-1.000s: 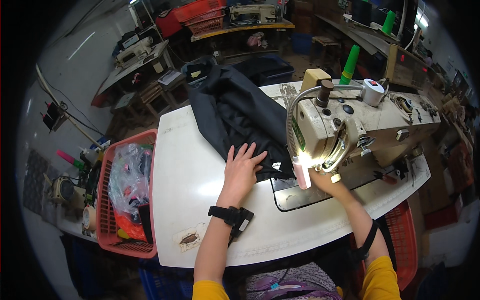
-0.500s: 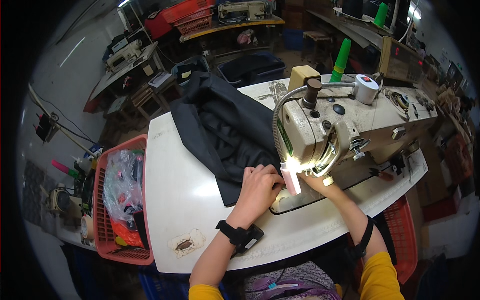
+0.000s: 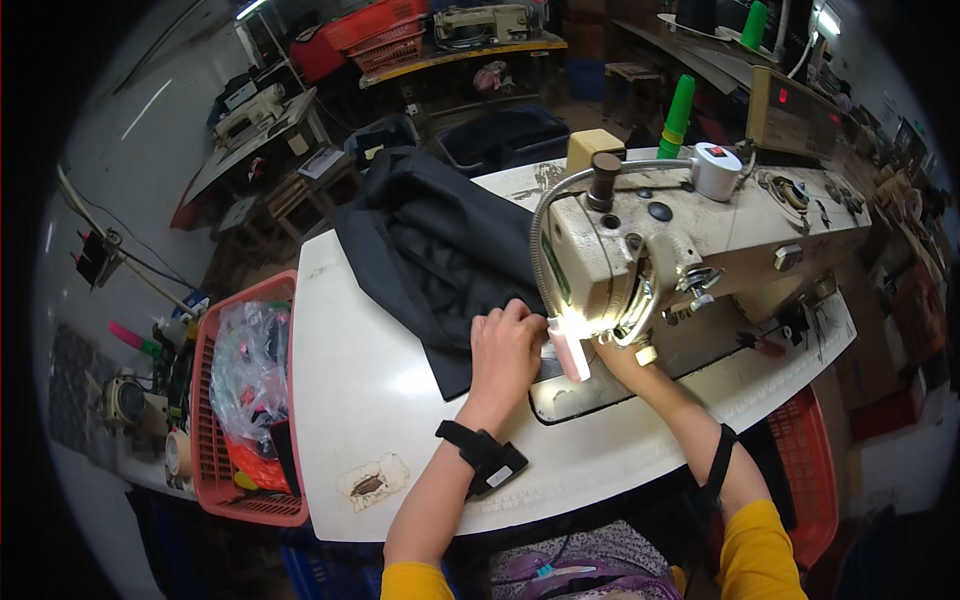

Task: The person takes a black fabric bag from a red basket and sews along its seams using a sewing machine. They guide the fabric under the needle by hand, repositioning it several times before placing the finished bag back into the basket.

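A large piece of black cloth [image 3: 440, 240] lies bunched and folded on the white table of a sewing machine [image 3: 690, 230]. My left hand [image 3: 507, 345] rests at its near edge, just left of the needle area, with bent fingers gripping the cloth. A black band with a small box [image 3: 484, 458] circles that wrist. From the right, my right hand [image 3: 618, 357] reaches in under the machine head. Its fingers are hidden behind the lit lamp [image 3: 568, 345] and the machine parts, so its hold does not show.
At the table's left stands a red plastic basket [image 3: 203, 440] with clear plastic bags in it. Another red basket [image 3: 815, 450] sits below the table's right side. A green thread cone [image 3: 677, 115] rises behind the machine. Further sewing machines [image 3: 485, 25] stand at the back.
My left hand has slid slightly forward and left along the cloth, which has shifted a little the same way. The right hand stays under the machine head. The view has shifted slightly.
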{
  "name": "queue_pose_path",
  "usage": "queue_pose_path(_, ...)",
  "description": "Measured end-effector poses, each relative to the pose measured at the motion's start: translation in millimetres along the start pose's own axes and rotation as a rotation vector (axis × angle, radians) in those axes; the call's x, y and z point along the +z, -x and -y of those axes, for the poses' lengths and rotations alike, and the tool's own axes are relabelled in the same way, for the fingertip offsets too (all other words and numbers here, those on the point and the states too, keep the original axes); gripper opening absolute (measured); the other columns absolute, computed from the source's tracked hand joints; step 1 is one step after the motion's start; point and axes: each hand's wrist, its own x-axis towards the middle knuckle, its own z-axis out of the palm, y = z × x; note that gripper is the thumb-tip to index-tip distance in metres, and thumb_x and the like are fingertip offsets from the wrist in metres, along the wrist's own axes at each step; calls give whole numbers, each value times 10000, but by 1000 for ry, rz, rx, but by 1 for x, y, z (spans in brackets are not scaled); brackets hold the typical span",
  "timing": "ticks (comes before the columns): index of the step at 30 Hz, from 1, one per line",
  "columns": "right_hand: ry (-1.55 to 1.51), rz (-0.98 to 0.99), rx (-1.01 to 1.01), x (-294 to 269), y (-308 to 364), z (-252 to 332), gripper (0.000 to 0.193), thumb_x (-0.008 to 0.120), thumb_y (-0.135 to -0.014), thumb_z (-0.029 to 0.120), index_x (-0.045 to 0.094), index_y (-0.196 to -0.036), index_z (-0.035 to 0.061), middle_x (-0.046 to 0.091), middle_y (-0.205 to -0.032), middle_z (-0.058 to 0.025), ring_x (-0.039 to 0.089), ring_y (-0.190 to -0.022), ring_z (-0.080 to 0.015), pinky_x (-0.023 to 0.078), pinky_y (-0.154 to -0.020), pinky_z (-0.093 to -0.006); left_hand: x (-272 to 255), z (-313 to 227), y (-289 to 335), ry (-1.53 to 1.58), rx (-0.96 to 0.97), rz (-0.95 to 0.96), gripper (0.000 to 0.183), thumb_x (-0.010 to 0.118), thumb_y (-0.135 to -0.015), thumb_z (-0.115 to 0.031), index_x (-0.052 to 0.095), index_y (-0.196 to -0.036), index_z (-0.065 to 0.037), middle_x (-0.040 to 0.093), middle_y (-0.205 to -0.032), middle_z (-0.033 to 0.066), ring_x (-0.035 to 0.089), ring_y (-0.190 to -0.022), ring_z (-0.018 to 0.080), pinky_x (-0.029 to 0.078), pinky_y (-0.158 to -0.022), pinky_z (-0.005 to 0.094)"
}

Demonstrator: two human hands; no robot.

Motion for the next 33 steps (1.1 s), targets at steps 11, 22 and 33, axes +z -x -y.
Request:
queue_pose_path(11,-53,-383,-190,-145,126,25,154,680,-861,19,688,-1014,8,651,-1024,-111,612,-1022,-293,469,-920,-377,-36,101,0,-276,-621,16,765,714,-892,-424,376,-1558,-259,205,-1650,201,157,-1508,481,154,-1120,736)
queue_pose_path(22,72,-883,827,-128,354,-225,263,676,-842,54,654,-1103,82,645,-1111,-128,624,-1066,-319,467,-923,-423,-34,87,9,308,-215,529,303,520,-1046,-254,599,-1090,35,591,-917,124,532,-822,265,471,-814,401)
queue_pose_path(33,426,75,1229,-54,443,-308,930,874,-705,336,422,-1487,113,432,-1523,-146,445,-1370,-315,314,-1134,-473,-68,-24,90,-226,-179,611,530,450,-1070,-282,395,-1506,14,306,-1596,249,275,-1487,402,224,-1222,464)
